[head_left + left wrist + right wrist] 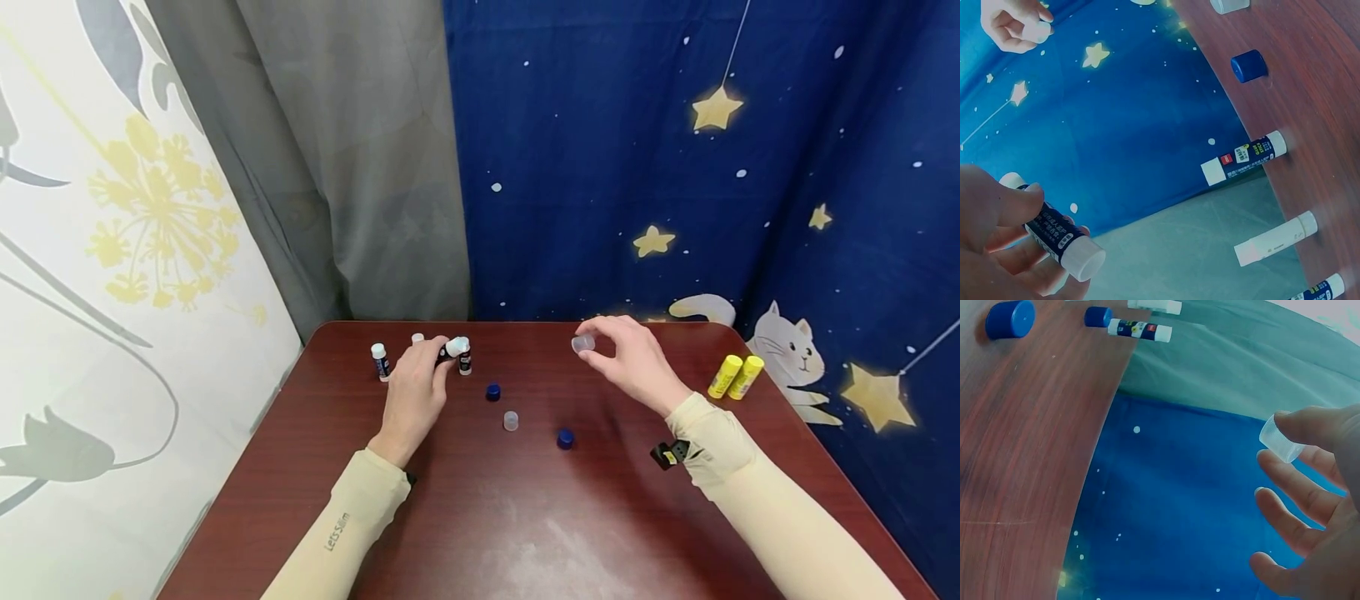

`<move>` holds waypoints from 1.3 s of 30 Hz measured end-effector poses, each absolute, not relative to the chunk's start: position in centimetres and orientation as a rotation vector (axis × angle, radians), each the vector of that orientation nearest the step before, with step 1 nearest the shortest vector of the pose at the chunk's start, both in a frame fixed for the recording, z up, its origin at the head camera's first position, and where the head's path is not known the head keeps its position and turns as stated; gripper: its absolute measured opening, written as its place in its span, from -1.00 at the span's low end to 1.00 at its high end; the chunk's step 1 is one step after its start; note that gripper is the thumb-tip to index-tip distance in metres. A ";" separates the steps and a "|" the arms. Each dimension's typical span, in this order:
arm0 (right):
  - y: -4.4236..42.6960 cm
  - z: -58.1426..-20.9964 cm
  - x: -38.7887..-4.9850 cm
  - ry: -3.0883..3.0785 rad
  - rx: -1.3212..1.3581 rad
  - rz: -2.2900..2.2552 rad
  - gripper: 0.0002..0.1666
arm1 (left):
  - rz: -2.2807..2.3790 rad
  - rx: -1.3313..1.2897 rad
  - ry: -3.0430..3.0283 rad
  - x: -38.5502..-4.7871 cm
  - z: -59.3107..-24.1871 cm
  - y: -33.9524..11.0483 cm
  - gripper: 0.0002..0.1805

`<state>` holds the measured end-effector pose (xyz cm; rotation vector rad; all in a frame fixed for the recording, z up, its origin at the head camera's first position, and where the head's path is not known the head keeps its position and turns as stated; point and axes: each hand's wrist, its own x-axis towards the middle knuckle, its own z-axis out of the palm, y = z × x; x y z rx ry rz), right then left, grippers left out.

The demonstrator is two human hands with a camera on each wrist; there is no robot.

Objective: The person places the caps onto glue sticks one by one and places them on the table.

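Observation:
My left hand point(414, 390) grips a dark blue glue stick point(1052, 232) with white ends, raised above the back left of the table. Thumb and forefinger of my right hand point(636, 363) pinch a small translucent cap point(1280, 441), held in the air toward the back right; its other fingers are spread apart. Behind the left hand stand a labelled glue stick point(465, 358), a white glue stick point(1275, 239) and another dark blue one point(381, 364), all upright. On the table between the hands lie a blue cap point(492, 392), a translucent cap point(511, 421) and a second blue cap point(566, 439).
Two yellow glue sticks point(724, 377) stand together near the right edge of the reddish-brown table point(480, 517). A grey curtain point(390, 167) and a blue star-patterned curtain point(585, 167) hang behind the table's far edge.

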<state>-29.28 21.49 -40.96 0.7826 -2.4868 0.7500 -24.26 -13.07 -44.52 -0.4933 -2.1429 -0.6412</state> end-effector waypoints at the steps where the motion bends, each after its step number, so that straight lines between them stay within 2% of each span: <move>1: 21.5 -40.9 -29.2 -2.478 0.783 0.756 -0.69 | -0.643 -0.502 -2.143 -24.3 -44.5 -13.0 -0.69; 11: 20.4 -40.2 -28.8 -2.406 0.849 0.808 -0.67 | -0.618 -0.563 -2.158 -24.3 -44.1 -12.4 -0.70; 23: 17.9 -39.5 -28.6 -2.374 0.935 0.848 -0.69 | -0.585 -0.601 -2.157 -24.3 -43.8 -11.5 -0.62; 39: 14.8 -39.7 -28.4 -2.324 1.028 0.913 -0.69 | -0.594 -0.621 -2.159 -24.1 -44.4 -10.6 -0.70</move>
